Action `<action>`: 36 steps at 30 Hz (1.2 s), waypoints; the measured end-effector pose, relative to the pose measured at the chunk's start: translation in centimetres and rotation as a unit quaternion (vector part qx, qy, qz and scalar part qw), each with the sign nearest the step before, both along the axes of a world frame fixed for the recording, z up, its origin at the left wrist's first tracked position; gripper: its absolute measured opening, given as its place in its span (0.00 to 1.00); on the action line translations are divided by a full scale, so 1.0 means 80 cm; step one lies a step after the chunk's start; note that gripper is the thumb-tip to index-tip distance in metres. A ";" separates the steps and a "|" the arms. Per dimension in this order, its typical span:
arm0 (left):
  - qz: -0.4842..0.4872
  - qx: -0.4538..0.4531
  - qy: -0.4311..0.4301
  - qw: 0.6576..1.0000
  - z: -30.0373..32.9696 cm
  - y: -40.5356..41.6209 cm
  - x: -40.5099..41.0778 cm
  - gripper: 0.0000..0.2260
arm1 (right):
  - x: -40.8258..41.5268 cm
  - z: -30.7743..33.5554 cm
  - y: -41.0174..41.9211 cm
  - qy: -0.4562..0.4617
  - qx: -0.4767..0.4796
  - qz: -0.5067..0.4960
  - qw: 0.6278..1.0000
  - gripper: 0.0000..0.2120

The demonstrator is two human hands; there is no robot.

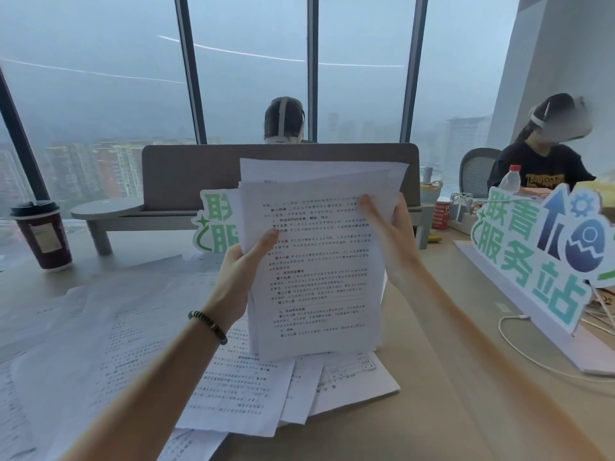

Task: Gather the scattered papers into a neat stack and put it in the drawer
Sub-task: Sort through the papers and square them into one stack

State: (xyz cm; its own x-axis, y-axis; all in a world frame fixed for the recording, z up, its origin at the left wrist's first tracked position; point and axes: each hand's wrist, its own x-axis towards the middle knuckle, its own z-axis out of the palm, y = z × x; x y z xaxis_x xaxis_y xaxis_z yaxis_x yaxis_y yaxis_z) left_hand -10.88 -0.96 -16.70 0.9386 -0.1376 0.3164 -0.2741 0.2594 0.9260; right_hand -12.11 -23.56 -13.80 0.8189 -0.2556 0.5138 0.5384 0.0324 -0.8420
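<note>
Upright above the surface [442, 377], a stack of papers [316, 261] is grasped by the fingers of the left hand [243, 274] and the right hand [389, 234]; more loose sheets [133, 327] are spread beneath.

The fingers of the left hand [248, 261] and of the right hand [387, 234] are hidden behind the held stack of papers [316, 261]; only the thumbs are seen on its front. Most of the green sign [216, 224] behind the stack is covered. The print on the loose sheets [109, 327] near the desk's left edge is too blurred to be read, and those sheets are cut off by the picture's left and bottom edges. The second sign [539, 257] at the desk's right edge is cut off at the right.
</note>
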 end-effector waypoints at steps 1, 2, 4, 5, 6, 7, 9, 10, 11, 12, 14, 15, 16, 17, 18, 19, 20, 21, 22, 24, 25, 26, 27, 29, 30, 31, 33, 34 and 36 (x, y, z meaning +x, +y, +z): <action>-0.002 0.001 -0.001 1.000 -0.002 -0.001 -0.001 0.09 | 0.000 -0.007 0.000 0.000 0.008 -0.001 1.000 0.26; -0.001 0.002 -0.002 1.000 -0.003 -0.003 -0.002 0.09 | 0.000 -0.014 -0.001 0.002 0.016 0.000 1.000 0.29; 0.000 0.002 -0.003 1.000 -0.003 -0.005 -0.003 0.09 | 0.000 -0.025 -0.003 0.007 0.023 0.001 1.000 0.31; 0.001 0.004 -0.006 1.000 -0.002 -0.007 -0.003 0.09 | 0.001 -0.029 -0.004 0.010 0.019 0.000 1.000 0.30; 0.003 0.008 -0.008 1.000 -0.001 -0.008 -0.003 0.09 | 0.001 -0.032 -0.005 0.013 0.015 -0.002 1.000 0.29; 0.004 0.011 -0.011 1.000 0.001 -0.010 -0.004 0.09 | 0.002 -0.034 -0.005 0.015 0.015 -0.006 1.000 0.27; 0.014 0.013 -0.019 1.000 0.004 -0.015 -0.005 0.08 | 0.004 -0.031 -0.003 0.011 0.016 -0.029 0.999 0.20; 0.028 0.014 -0.029 0.999 0.006 -0.018 -0.005 0.07 | 0.005 -0.028 -0.001 0.005 0.007 -0.048 0.999 0.16; 0.049 0.016 -0.041 0.998 0.007 -0.021 -0.004 0.06 | 0.006 -0.024 0.001 -0.004 -0.009 -0.068 0.998 0.13; 0.074 0.020 -0.055 0.995 0.008 -0.024 -0.003 0.05 | 0.007 -0.019 0.004 -0.013 -0.029 -0.087 0.996 0.11; 0.122 0.032 -0.076 0.989 0.011 -0.029 -0.001 0.04 | 0.006 -0.009 0.012 -0.031 -0.068 -0.110 0.991 0.11; 0.138 0.037 -0.086 0.986 0.013 -0.031 0.001 0.05 | 0.005 -0.005 0.017 -0.042 -0.082 -0.110 0.990 0.11; 0.149 0.040 -0.094 0.983 0.015 -0.032 0.001 0.05 | 0.003 -0.002 0.021 -0.051 -0.090 -0.107 0.989 0.11; 0.151 0.037 -0.101 0.983 0.016 -0.033 0.002 0.05 | 0.002 0.000 0.025 -0.058 -0.094 -0.105 0.988 0.12; 0.140 0.028 -0.098 0.985 0.015 -0.032 0.003 0.03 | 0.001 -0.002 0.026 -0.056 -0.094 -0.102 0.989 0.13; 0.122 0.019 -0.082 0.989 0.011 -0.030 0.006 0.03 | 0.002 -0.006 0.025 -0.043 -0.092 -0.098 0.990 0.15; 0.103 0.014 -0.057 0.993 0.006 -0.028 0.008 0.05 | 0.003 -0.014 0.024 -0.020 -0.091 -0.092 0.991 0.17; 0.086 0.017 -0.034 0.996 -0.002 -0.025 0.010 0.06 | 0.006 -0.025 0.021 0.012 -0.091 -0.086 0.992 0.20; 0.074 0.027 -0.017 0.997 -0.011 -0.022 0.013 0.08 | 0.009 -0.038 0.017 0.050 -0.093 -0.080 0.991 0.23; 0.063 0.043 0.004 0.997 -0.027 -0.016 0.018 0.08 | 0.014 -0.066 0.011 0.108 -0.104 -0.056 0.987 0.26; 0.056 0.045 0.012 0.997 -0.031 -0.014 0.019 0.07 | 0.017 -0.077 0.010 0.120 -0.110 -0.045 0.986 0.27; 0.048 0.046 0.019 0.998 -0.033 -0.012 0.018 0.07 | 0.018 -0.085 0.009 0.126 -0.111 -0.038 0.985 0.27; 0.042 0.047 0.024 0.998 -0.033 -0.010 0.019 0.07 | 0.019 -0.088 0.008 0.127 -0.107 -0.033 0.985 0.27; 0.029 0.053 0.023 0.998 -0.033 -0.006 0.021 0.10 | 0.018 -0.084 0.009 0.116 -0.095 -0.027 0.988 0.24; 0.023 0.053 0.023 0.998 -0.033 -0.005 0.020 0.10 | 0.017 -0.078 0.009 0.103 -0.088 -0.027 0.990 0.22; 0.018 0.051 0.023 0.998 -0.033 -0.004 0.020 0.10 | 0.016 -0.073 0.008 0.087 -0.081 -0.036 0.992 0.20; 0.008 0.050 0.024 0.998 -0.036 -0.003 0.018 0.09 | 0.012 -0.062 0.009 0.046 -0.070 -0.059 0.995 0.17; 0.002 0.050 0.025 0.998 -0.038 -0.003 0.017 0.08 | 0.010 -0.058 0.009 0.022 -0.076 -0.068 0.995 0.18; -0.005 0.048 0.028 0.998 -0.040 -0.004 0.015 0.08 | 0.004 -0.047 0.009 -0.029 -0.110 -0.080 0.990 0.27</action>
State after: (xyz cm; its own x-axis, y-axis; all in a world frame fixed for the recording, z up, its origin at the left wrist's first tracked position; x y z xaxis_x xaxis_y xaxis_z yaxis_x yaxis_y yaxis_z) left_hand -9.65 -1.24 -19.93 0.9529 -0.1745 0.2479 -0.2187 0.1707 0.9607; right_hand -11.79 -22.87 -17.52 0.7446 -0.2565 0.6162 0.5695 -0.2374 -0.7870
